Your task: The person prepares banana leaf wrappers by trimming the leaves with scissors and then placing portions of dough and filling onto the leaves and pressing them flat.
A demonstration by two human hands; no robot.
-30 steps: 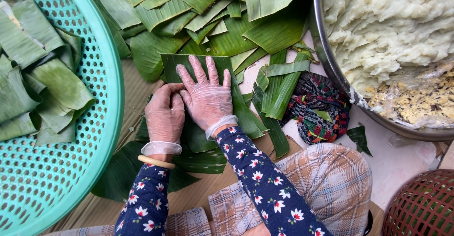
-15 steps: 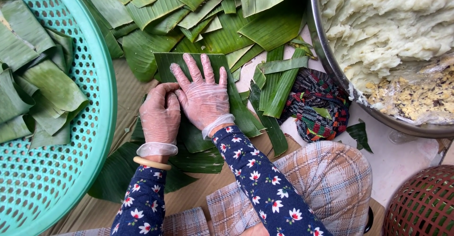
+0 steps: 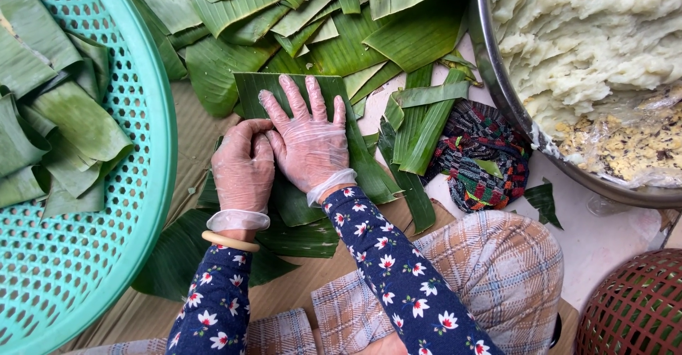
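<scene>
Banana leaf [image 3: 302,88] flat under gloved right hand [image 3: 309,142], grip spread, left hand [image 3: 244,167] curled alongside, grip pressed together on leaf edge.

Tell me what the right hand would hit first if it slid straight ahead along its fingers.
Probably the pile of cut banana leaves beyond the leaf piece under the right hand; how much the pile rises is unclear.

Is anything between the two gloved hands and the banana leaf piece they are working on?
Nothing visible. The right hand lies flat on the leaf piece, and the left hand rests beside it, touching it; only thin clear gloves cover the fingers.
</scene>
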